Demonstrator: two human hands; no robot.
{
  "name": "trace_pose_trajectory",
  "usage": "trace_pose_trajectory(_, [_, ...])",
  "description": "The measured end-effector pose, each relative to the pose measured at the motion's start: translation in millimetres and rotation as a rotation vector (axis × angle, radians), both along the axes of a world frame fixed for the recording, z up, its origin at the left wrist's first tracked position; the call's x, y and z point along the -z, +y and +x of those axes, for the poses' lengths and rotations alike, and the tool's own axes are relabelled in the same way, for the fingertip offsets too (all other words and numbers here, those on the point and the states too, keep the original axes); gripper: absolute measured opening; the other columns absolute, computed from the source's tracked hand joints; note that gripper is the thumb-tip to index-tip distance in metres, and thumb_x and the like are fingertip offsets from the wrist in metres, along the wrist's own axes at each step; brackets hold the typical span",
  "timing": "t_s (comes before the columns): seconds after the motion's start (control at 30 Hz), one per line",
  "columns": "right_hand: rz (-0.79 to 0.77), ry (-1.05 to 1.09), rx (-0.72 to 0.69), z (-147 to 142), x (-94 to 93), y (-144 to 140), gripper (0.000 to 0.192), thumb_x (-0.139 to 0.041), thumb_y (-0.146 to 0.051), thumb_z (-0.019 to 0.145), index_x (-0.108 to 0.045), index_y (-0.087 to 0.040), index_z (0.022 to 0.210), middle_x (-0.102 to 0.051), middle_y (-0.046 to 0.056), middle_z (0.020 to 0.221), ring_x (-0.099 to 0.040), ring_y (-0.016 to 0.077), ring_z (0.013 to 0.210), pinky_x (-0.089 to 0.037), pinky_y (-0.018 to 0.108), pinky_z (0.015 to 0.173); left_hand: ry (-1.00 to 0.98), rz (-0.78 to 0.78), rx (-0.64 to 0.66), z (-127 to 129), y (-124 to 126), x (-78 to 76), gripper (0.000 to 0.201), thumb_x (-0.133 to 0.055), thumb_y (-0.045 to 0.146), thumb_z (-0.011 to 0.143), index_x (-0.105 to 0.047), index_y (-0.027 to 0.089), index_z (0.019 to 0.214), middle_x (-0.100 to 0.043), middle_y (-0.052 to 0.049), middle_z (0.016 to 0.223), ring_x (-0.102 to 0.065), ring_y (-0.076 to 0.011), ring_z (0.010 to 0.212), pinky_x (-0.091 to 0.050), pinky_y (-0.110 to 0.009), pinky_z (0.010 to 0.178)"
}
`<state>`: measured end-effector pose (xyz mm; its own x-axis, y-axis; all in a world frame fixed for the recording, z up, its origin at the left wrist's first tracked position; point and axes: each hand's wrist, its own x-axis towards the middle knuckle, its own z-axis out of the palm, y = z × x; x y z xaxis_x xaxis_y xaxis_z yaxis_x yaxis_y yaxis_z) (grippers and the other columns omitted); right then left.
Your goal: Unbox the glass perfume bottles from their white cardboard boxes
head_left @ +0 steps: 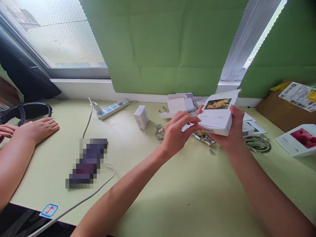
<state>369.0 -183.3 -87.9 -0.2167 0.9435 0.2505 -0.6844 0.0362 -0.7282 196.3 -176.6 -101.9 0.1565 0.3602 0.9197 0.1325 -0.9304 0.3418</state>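
Cardboard, thin and printed, is what I have in hand: a flat white box (pixel 218 115) with a photo of yellow blossoms on its face, held up off the pale green table (pixel 172 197) in front of the green blind (pixel 163 46). My right hand (pixel 232 131) cradles it from beneath and behind, thumb over the right edge, fingers closed around the far end. My left hand (pixel 179 130) pinches the near left edge, thumb and fingertips closed on what looks like an end flap.

I judge the box light and fairly stiff along its edges, but the broad faces would dent under a hard squeeze, so the narrow sides and corners are the places to grip. The glossy print may be a little slick.

Just beneath it lie shiny metal pieces (pixel 204 136) and a clear wrapper (pixel 258 144). Behind sit an open white carton (pixel 177 105) and a small upright white box (pixel 141 117), with a power strip (pixel 112 108) near the sill. A card with a red fruit picture (pixel 298 140) lies well to the right. At far left, another person's hand (pixel 37 128) rests flat on the table.
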Motion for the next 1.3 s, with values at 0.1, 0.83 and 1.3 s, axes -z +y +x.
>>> trace_pose_trajectory(0.1, [-0.008, 0.001, -0.022, -1, -1.1, -2, 0.055, -0.067, -0.053, 0.071, -0.061, -0.014, 0.109, -0.07, 0.011, 0.098, -0.063, 0.0307, 0.102, -0.058, 0.038, 0.067, 0.006, 0.01, -0.003, -1, 2, 0.3, 0.014, -0.073, 0.028, 0.082, -0.067, 0.02, 0.092, -0.07, -0.003, 0.085, -0.061, -0.0123, 0.074, -0.052, -0.027, 0.067])
trace_pose_trajectory(0.83, [0.171, 0.109, -0.001, -1, -17.8, -7, 0.05, -0.074, -0.048, 0.062, -0.058, -0.029, 0.106, -0.063, 0.006, 0.102, -0.059, 0.0247, 0.092, -0.056, 0.04, 0.069, 0.046, -0.165, 0.134, -1, -2, 2.6, 0.021, -0.072, 0.025, 0.085, -0.063, 0.021, 0.103, -0.067, 0.0, 0.083, -0.061, -0.0097, 0.072, -0.054, -0.025, 0.068])
trace_pose_trajectory(1.3, [0.164, 0.118, -0.039, -1, -23.6, -12, 0.075, -0.071, -0.048, 0.058, -0.051, -0.025, 0.127, -0.061, 0.007, 0.101, -0.057, 0.0226, 0.088, -0.055, 0.039, 0.074, -0.032, -0.55, 0.336, -1, -8, -6.5, 0.03, -0.081, 0.036, 0.074, -0.061, 0.02, 0.089, -0.071, 0.001, 0.077, -0.066, -0.0119, 0.069, -0.056, -0.028, 0.062])
